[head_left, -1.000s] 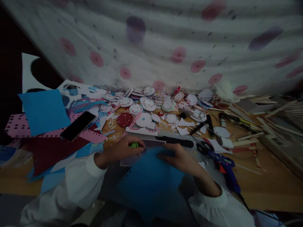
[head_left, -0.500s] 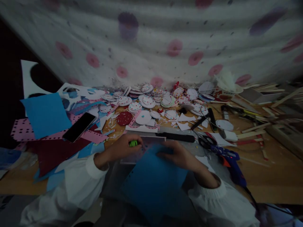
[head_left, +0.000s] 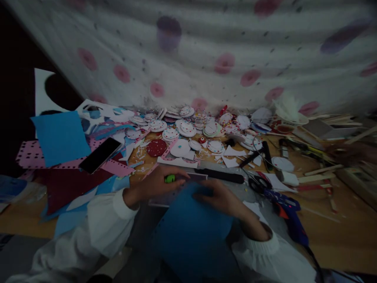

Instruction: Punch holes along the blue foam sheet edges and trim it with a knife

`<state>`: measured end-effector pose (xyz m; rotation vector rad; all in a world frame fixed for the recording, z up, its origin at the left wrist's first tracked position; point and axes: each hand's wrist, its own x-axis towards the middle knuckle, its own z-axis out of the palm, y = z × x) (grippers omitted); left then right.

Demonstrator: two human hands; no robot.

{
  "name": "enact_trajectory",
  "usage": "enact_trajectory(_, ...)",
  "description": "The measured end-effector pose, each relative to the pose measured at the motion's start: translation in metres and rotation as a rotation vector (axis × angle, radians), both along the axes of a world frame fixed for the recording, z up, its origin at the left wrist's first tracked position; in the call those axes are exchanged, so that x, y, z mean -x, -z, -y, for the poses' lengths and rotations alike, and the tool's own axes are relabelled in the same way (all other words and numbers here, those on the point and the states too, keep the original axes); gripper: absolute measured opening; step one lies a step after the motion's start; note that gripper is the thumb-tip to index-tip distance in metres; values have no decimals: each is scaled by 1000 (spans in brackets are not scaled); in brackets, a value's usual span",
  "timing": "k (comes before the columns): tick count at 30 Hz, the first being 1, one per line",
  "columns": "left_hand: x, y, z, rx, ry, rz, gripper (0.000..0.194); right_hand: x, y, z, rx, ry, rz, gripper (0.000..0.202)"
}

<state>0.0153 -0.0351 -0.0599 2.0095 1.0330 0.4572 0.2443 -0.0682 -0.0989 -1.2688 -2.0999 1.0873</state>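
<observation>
My left hand is curled narrow around a small bright green object, thumb and fingertips drawn close to the upper left edge of a blue sheet; whether they touch that edge I cannot tell. My right hand has its grip on the sheet's top, fingers bent over it. The sheet slopes down toward me, its left edge running on a slant and its lower end lost in blur and shade. Under my hands lies a flat piece with a pale rim.

Just beyond my knuckles, a black-handled tool lies crosswise, and past it paper scraps and dotted white discs crowd back to the hanging cloth, so forward room is tight. Near my right wrist are scissors and a blue glue gun, its cord dropping over the front edge of the table. The widest stretch of wood showing lies right of that gun, reaching the front edge. On my left, layered coloured paper comes up to my sleeve, with a phone lying tilted across it; only a narrow strip of wood shows in front.
</observation>
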Motion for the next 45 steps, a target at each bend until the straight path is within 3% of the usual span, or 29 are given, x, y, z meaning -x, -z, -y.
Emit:
enact_trajectory(7,-12,-9,-11,-50,202,-30,19,3,-1,0,-32,12,90,11)
enact_trajectory(13,-11,-11,-19,-26,165,-77,18,1,-3,0,-21,-7,103,10)
enact_trajectory(23,-2,-13,-13,13,83,-140,21,-1,-11,1,36,-41,66,12)
enact_trajectory(28,4,-4,-4,-43,108,-231,17,-1,-5,1,67,-35,24,8)
enact_trajectory(33,7,2,0,-38,74,-199,19,-3,-1,3,117,0,-70,12)
enact_trajectory(41,21,-9,3,167,-192,56,35,-9,-15,9,208,181,-296,17)
enact_trajectory(45,34,-6,7,210,-72,100,62,-1,-13,23,160,392,-332,27)
